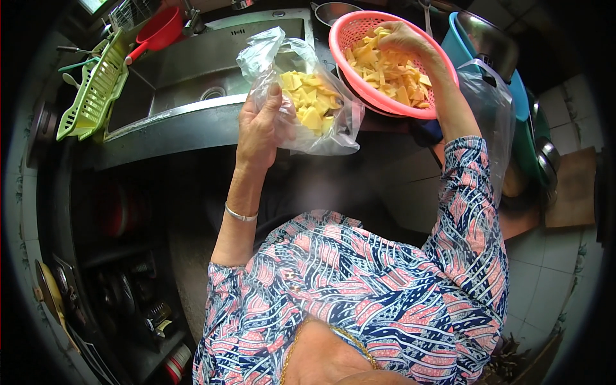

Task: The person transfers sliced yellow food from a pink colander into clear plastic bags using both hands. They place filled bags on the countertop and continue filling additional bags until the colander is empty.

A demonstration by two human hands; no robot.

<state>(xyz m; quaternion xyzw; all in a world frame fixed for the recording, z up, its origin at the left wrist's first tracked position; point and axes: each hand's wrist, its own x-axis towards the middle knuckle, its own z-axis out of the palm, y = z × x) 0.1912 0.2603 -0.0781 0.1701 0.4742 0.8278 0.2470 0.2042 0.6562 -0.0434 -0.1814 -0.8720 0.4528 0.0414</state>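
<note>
My left hand point(262, 122) grips a clear plastic bag point(349, 130) by its side, with the thumb up along the film. Inside the bag lie cut pale-yellow pieces point(310, 101) of a vegetable or fruit, and its mouth gapes toward the sink. To the right stands a pink plastic colander point(344, 41), tilted toward me and holding many more yellow pieces point(390, 72). My right hand point(404, 38) reaches over its far rim, fingers down among the pieces. Those fingertips are partly hidden, so whether they pinch any pieces is unclear.
A steel sink point(159, 89) with a drain point(212, 93) lies behind the bag. On its left are a green dish rack point(91, 91) and a red dipper point(161, 29). Blue basins point(519, 91) and a hanging plastic bag point(486, 106) stand close by my right arm.
</note>
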